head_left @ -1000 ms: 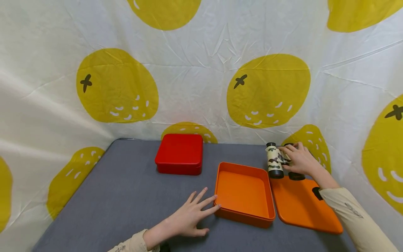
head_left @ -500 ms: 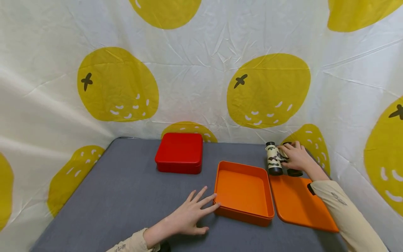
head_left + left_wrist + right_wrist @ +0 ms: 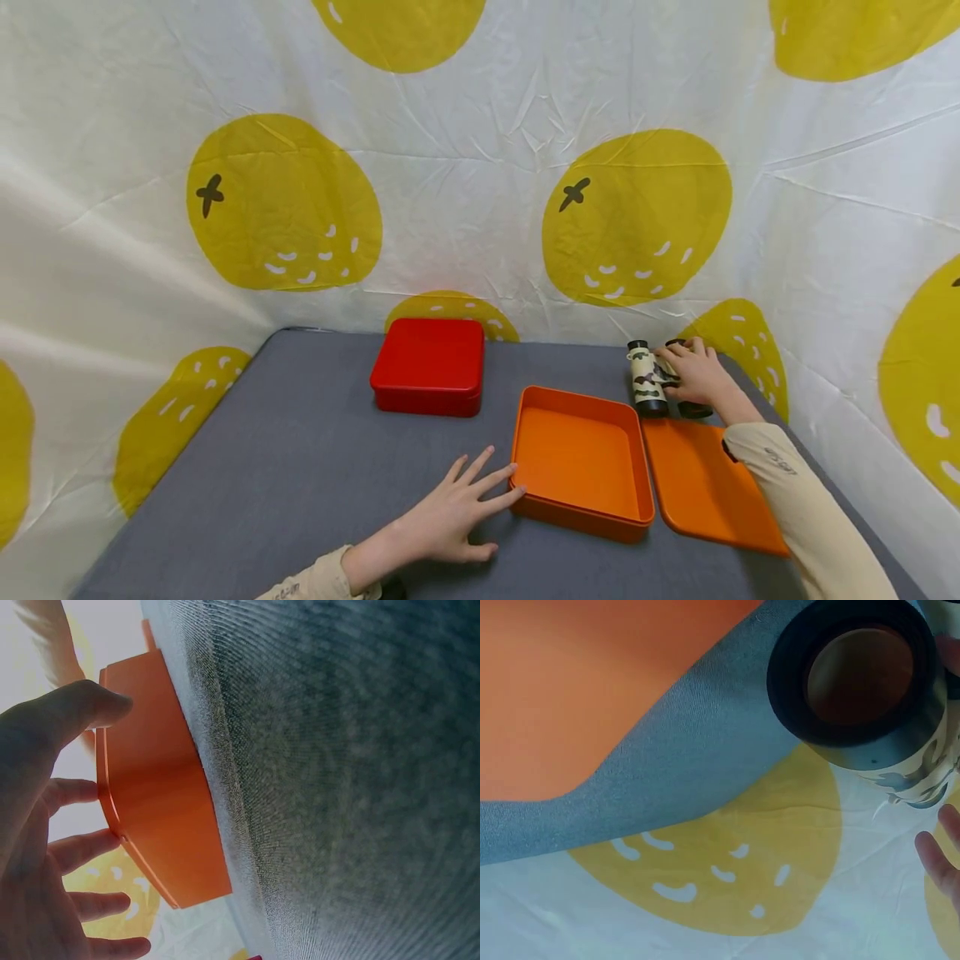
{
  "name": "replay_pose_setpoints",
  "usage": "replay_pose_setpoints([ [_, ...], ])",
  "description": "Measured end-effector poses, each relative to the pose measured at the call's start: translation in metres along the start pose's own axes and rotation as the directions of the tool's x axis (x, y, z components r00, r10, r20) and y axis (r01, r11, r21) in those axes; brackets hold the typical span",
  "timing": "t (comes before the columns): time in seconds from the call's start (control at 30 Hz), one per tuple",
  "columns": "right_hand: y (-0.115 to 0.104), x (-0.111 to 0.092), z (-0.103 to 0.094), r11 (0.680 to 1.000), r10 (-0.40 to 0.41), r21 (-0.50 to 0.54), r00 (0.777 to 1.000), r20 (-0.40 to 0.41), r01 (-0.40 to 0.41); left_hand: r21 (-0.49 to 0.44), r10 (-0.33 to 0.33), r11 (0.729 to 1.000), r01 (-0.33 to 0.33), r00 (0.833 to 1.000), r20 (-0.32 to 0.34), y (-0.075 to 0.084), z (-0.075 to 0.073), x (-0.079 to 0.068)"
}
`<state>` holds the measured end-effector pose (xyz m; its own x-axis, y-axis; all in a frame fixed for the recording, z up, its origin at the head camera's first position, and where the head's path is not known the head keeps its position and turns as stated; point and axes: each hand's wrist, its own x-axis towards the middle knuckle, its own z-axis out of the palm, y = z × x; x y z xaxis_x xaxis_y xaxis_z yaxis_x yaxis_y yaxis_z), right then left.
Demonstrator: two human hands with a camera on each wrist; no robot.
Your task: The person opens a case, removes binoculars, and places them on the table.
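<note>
"What's over there?"

"Biggest first: a white fabric sheet printed with yellow fruit (image 3: pixel 465 208) hangs behind a grey cloth-topped table (image 3: pixel 247 483). On that sit an open, square orange box (image 3: pixel 581 450), a flat orange lid (image 3: pixel 705 483) just to its right, and a closed, square red box (image 3: pixel 427 367) farther left. Past the lid, at the back right, are camouflage binoculars (image 3: pixel 647 379) in cream and black."

"What might go wrong?"

"The orange box could slide. The left hand (image 3: pixel 461 517) is spread wide, grasping nothing, fingertips at the box's left rim; a careless push there might shove it into the lid. The lid could get knocked too, if the binoculars swing low over its far edge. And the binoculars might twist: the right hand (image 3: pixel 697 375) has fingers and thumb curled over the middle and right barrel only, leaving the left barrel unsupported. Whether they're lifted or resting, I can't tell."

"Which way do they point?"

"Long axis running away from the person, far end leaning slightly left. The wide black lens ends (image 3: pixel 859 679) face the person, the narrow ends the sheet."
</note>
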<state>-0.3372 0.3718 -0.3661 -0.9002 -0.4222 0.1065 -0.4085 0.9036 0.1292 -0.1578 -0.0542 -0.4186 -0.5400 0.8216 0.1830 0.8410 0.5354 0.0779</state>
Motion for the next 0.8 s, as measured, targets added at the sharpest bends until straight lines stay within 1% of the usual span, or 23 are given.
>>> replay_pose_setpoints([
  [0.2, -0.001, 0.005, 0.007, 1.000, -0.014, -0.011, 1.000, -0.023, 0.013, 0.001, -0.008, 1.000, 0.008, 1.000, 0.020, -0.001, 0.000, 0.000],
  [0.4, -0.004, 0.005, 0.018, 1.000, 0.001, -0.028, 0.999, 0.037, 0.000, -0.011, 0.004, 1.000, -0.003, 1.000, 0.014, 0.000, 0.001, -0.002],
  [0.63, -0.008, 0.003, 0.025, 0.999, 0.044, -0.015, 0.995, 0.094, -0.043, -0.036, -0.002, 0.999, 0.003, 0.999, 0.040, 0.000, 0.001, -0.006],
  [0.8, -0.010, 0.004, 0.029, 0.998, 0.058, -0.004, 0.989, 0.133, -0.058, -0.037, 0.001, 0.999, 0.001, 0.999, 0.047, 0.000, 0.000, -0.007],
])
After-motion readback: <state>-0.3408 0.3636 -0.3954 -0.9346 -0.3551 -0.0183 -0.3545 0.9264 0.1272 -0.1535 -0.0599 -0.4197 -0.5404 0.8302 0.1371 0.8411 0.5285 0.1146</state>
